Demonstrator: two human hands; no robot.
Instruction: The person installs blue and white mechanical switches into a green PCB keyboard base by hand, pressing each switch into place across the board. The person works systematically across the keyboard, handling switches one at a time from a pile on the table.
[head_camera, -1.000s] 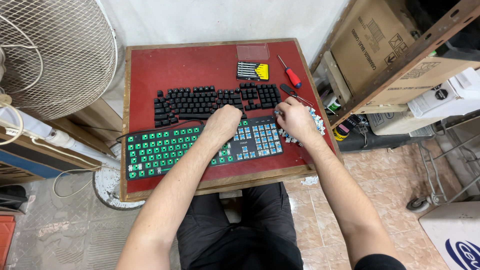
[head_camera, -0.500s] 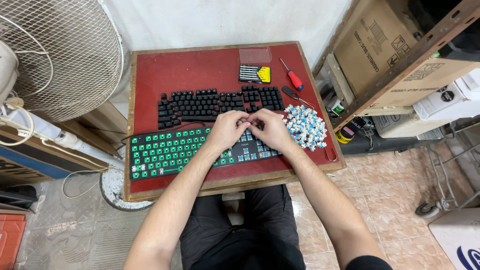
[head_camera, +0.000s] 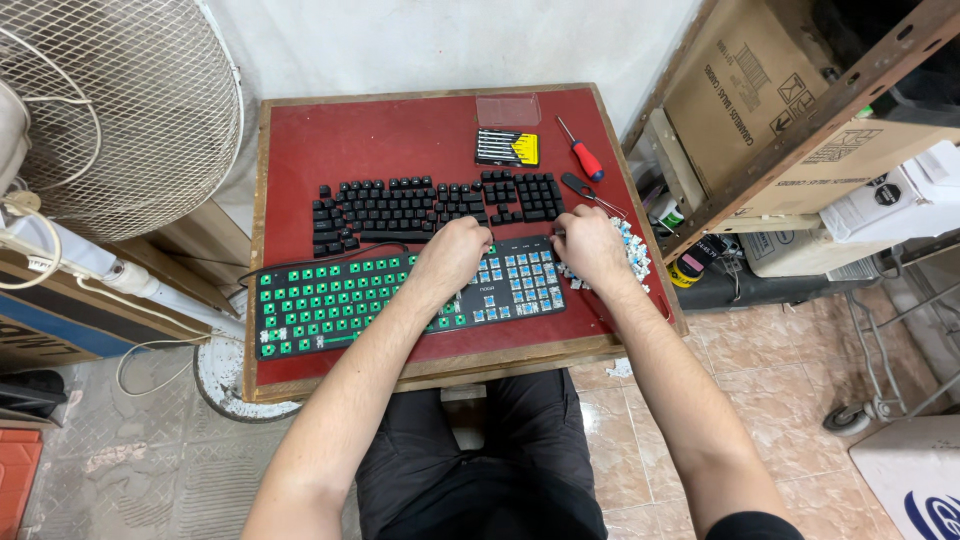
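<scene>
Two bare hands work over a black mechanical keyboard with its keycaps removed (head_camera: 400, 300), which lies along the near edge of a red-topped wooden surface (head_camera: 380, 140). The left hand (head_camera: 455, 255) rests on the middle of the board, fingers curled down onto the exposed switches where the green ones give way to the blue ones; whether they pinch a switch cannot be told, as the knuckles hide the tips. The right hand (head_camera: 590, 245) sits at the board's far right corner, fingers bent down between the board and a loose heap of pale blue switches (head_camera: 625, 262) just beside it; any grasp there is likewise hidden. The step in hand appears to be the fitting or pulling of individual switches in the right-hand section. The next move would call for exact alignment of a single switch over its socket and straight vertical pressure, to avoid bent pins. Behind the board, touching neither hand, lies a row of detached black keycaps (head_camera: 435, 205). Farther back are a yellow-and-black case of precision driver bits (head_camera: 506, 148), a red-handled screwdriver (head_camera: 582, 152) and a black wire keycap puller (head_camera: 590, 193).
</scene>
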